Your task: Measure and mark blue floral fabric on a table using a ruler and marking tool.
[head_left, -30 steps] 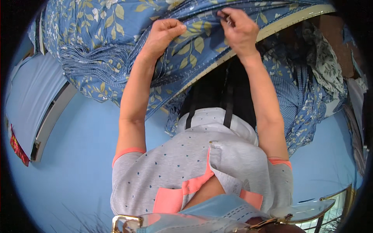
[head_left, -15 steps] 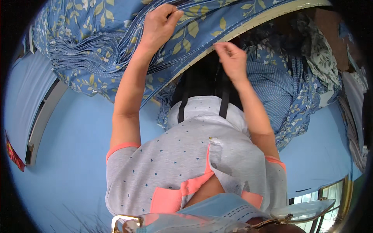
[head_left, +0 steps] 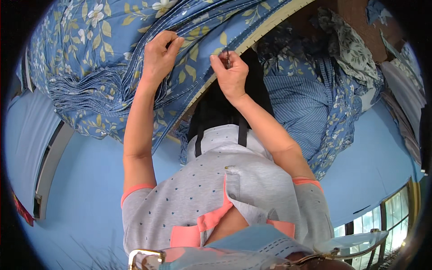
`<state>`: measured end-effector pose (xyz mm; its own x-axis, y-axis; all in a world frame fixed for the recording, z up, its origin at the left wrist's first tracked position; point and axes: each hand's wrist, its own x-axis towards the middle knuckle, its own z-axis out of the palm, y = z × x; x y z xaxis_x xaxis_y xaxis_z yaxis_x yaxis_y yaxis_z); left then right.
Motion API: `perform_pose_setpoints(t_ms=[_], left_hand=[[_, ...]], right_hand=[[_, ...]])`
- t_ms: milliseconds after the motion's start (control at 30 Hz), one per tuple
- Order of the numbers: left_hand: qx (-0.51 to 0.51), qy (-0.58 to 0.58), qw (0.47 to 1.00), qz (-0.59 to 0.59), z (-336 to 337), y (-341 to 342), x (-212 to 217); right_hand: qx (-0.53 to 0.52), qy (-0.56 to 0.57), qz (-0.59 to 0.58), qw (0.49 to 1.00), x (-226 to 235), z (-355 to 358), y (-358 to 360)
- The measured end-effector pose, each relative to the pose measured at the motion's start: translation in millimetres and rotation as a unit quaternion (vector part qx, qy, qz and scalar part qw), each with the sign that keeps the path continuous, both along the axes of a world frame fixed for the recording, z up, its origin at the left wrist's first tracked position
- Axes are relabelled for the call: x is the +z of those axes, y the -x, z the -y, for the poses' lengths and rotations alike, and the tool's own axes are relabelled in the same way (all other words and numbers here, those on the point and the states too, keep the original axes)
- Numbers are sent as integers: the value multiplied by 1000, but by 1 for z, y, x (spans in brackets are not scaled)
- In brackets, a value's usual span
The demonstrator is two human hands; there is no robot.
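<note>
A blue cloth printed with yellow leaves and white flowers (head_left: 103,67) lies bunched across a table with a pale edge (head_left: 265,29). My left hand (head_left: 158,56) pinches a folded hem of the cloth, fingers closed on it. My right hand (head_left: 230,74) is at the cloth's edge just to the right. It grips a small thin metal tool (head_left: 228,57) between thumb and fingers; what kind of tool I cannot tell. The two hands are about a hand's width apart.
More blue striped and floral cloth (head_left: 310,108) hangs in a heap at the right. Other fabric pieces (head_left: 351,49) lie beyond it. A grey-white flat panel (head_left: 51,166) lies at the left on the blue floor (head_left: 85,198).
My right hand has come down and to the left along the cloth's edge, closer to my left hand. My left hand keeps its hold on the hem.
</note>
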<state>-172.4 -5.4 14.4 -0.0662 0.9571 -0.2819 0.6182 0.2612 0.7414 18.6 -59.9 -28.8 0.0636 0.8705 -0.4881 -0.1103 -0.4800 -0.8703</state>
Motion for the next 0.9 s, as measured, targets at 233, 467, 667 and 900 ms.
perform_pose_setpoints(t_ms=[233,467,667,900], left_hand=[[-41,11,999,28,16,3,7],[-69,-80,961,-254,52,-29,27],[11,-47,976,-213,43,2,23],[41,13,995,-87,21,41,3]], right_hand=[[11,-28,-83,996,19,-42,36],[64,-61,-57,995,9,-53,35],[167,-337,187,908,-11,-94,-12],[187,-446,221,847,-21,-168,-47]])
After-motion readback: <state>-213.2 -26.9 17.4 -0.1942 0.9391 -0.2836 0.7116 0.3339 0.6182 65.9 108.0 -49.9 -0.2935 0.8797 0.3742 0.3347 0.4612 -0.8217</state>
